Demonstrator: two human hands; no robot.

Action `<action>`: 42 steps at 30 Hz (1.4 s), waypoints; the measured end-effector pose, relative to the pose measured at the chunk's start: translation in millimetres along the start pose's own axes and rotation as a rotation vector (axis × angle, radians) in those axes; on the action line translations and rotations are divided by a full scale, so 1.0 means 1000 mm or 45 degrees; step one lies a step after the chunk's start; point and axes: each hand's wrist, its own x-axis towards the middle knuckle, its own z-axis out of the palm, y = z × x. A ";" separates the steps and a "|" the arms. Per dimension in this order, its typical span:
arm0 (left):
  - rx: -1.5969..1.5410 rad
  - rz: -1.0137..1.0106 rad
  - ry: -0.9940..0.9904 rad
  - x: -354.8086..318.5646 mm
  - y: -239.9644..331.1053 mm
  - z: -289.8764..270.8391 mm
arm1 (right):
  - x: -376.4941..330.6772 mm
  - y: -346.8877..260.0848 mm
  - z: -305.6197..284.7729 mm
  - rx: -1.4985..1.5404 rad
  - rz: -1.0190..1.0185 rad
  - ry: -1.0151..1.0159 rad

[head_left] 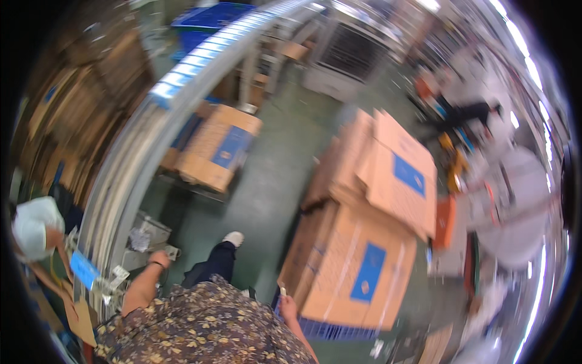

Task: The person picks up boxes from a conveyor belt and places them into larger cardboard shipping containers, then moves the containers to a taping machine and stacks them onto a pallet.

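Note:
My left hand (160,259), with a dark band at its wrist, reaches out beside the conveyor. Its fingers look closed at a small pale grey object (173,252), whose kind is blurred. Low in the middle, my right hand (288,307) is closed around a small, pale, stick-like object (282,292). Just right of that hand stands a big cardboard box (327,279) with a blue label, on a blue plastic pallet (339,329). Flattened cartons (397,161) lie stacked on the box.
A roller conveyor (130,161) curves along my left. Beyond it, a person (39,227) in a light top handles cardboard. Another labelled carton (221,148) sits low beside the conveyor. A large grey-white machine (345,54) stands ahead. Further right, a person in dark clothes (467,115) bends over.

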 end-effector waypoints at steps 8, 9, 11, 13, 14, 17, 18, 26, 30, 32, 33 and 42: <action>-0.143 0.209 -0.198 0.073 0.074 0.048 | 0.039 -0.217 -0.045 -0.577 -0.477 0.163; -0.021 0.124 -0.292 0.093 0.079 0.025 | 0.036 -0.252 -0.049 -0.499 -0.422 0.067; -0.348 0.213 -0.379 0.132 0.115 -0.028 | 0.027 -0.306 -0.065 -0.353 -0.393 -0.007; -0.904 -0.117 -0.635 0.167 0.167 -0.078 | 0.010 -0.346 -0.078 -0.278 -0.396 0.003; -1.054 -0.105 -0.623 0.189 0.201 -0.106 | 0.019 -0.348 -0.088 -0.234 -0.555 0.076; -0.838 0.348 -0.295 0.259 0.274 -0.128 | 0.038 -0.347 -0.115 -0.146 -0.605 0.267; -0.930 0.337 -0.228 0.272 0.301 -0.134 | 0.036 -0.358 -0.130 -0.077 -0.468 0.293; -0.630 0.393 -0.842 0.285 0.494 -0.127 | 0.126 -0.326 -0.249 0.159 0.171 1.855; 0.568 1.295 -0.442 0.283 0.631 -0.161 | 0.188 -0.269 -0.244 0.650 0.458 1.931; 0.165 1.380 -0.303 0.273 0.693 -0.209 | 0.195 -0.284 -0.245 0.777 0.253 1.922; 0.098 1.399 -0.381 0.291 0.722 -0.218 | 0.188 -0.286 -0.248 0.787 0.350 1.842; 0.423 0.763 -0.466 0.418 0.926 -0.191 | 0.151 -0.386 -0.285 0.961 0.705 1.625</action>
